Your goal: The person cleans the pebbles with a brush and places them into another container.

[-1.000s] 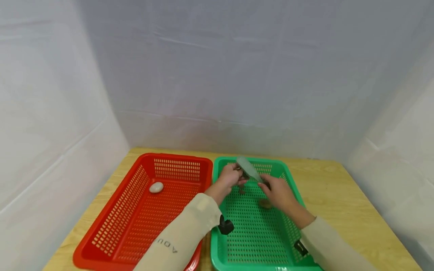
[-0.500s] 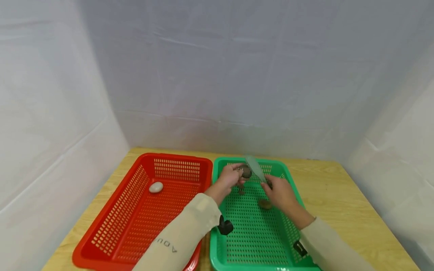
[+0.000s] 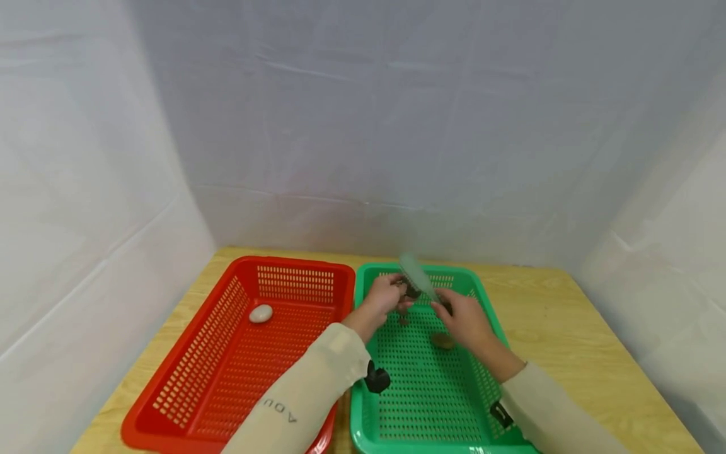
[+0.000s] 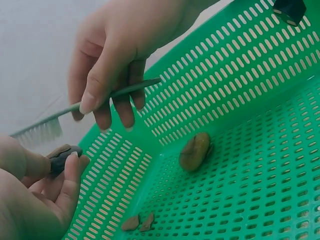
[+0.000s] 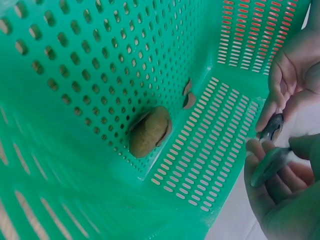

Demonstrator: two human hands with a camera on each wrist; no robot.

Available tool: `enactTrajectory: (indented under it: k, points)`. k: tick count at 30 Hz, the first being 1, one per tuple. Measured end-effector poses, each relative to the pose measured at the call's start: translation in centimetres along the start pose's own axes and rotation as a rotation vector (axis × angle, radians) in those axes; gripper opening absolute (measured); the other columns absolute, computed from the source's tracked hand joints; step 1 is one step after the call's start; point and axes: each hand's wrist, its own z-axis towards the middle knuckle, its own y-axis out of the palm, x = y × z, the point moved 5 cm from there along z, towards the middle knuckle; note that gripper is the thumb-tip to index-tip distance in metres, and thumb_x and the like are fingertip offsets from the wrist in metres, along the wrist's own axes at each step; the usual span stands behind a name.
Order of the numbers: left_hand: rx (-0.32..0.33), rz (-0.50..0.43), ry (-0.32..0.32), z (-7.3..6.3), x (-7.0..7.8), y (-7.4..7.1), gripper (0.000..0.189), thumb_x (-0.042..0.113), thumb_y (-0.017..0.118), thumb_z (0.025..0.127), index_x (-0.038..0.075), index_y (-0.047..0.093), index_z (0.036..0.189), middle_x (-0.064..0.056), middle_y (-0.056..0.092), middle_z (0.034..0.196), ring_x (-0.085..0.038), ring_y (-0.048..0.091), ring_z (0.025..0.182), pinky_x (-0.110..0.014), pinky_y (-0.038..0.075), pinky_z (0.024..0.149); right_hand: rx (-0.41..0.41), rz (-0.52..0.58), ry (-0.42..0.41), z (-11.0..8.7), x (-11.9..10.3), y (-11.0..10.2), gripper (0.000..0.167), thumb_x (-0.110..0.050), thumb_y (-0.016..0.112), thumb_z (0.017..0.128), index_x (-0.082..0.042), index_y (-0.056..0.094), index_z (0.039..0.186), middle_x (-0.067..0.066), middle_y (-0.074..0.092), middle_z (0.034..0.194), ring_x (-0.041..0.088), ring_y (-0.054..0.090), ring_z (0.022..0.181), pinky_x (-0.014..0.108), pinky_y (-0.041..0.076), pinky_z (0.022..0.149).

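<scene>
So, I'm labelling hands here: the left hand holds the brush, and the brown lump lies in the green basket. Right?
One slip: the right hand holds the brush, as the left wrist view shows. The brown lump does lie in the green basket.

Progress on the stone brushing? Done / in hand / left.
Done, apparently: a pale stone lies in the red basket.
In hand: the left hand holds a dark stone; the right hand holds a green brush, bristles facing that stone.
Left, probably: finishing that one, then the brown stone in the green basket. Small fragments lie there too.
</scene>
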Motion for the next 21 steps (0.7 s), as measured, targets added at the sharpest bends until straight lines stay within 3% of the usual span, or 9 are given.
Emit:
enactTrajectory:
  k: [6, 14, 21]
  points:
    - [0.014, 0.033, 0.011, -0.21, 0.17, -0.29, 0.032, -0.005, 0.047, 0.097, -0.003, 0.059, 0.127, -0.021, 0.066, 0.110, -0.011, 0.061, 0.064, -0.041, 0.057, 0.081, -0.067, 0.008, -0.023, 0.10, -0.35, 0.69, 0.031, -0.012, 0.066, 0.093, 0.000, 0.065, 0.122, -0.006, 0.054, 0.064, 0.006, 0.043, 0.052, 0.023, 0.037, 0.047]
    - [0.017, 0.003, -0.014, -0.21, 0.23, -0.23, 0.040, -0.003, 0.043, 0.100, 0.002, 0.053, 0.138, -0.020, 0.067, 0.107, -0.009, 0.060, 0.064, -0.031, 0.058, 0.075, -0.116, -0.010, 0.045, 0.23, -0.14, 0.94, 0.029, -0.012, 0.064, 0.094, 0.000, 0.065, 0.121, -0.006, 0.051, 0.059, 0.008, 0.042, 0.047, 0.023, 0.034, 0.042]
    - [0.027, 0.031, -0.005, 0.06, -0.06, -0.15, 0.039, 0.000, 0.044, 0.101, 0.003, 0.051, 0.140, -0.021, 0.067, 0.106, -0.008, 0.057, 0.061, -0.020, 0.052, 0.057, -0.131, -0.015, 0.099, 0.00, -0.05, 0.89, 0.029, -0.014, 0.064, 0.095, 0.000, 0.065, 0.120, -0.005, 0.049, 0.057, 0.008, 0.039, 0.044, 0.022, 0.032, 0.040]
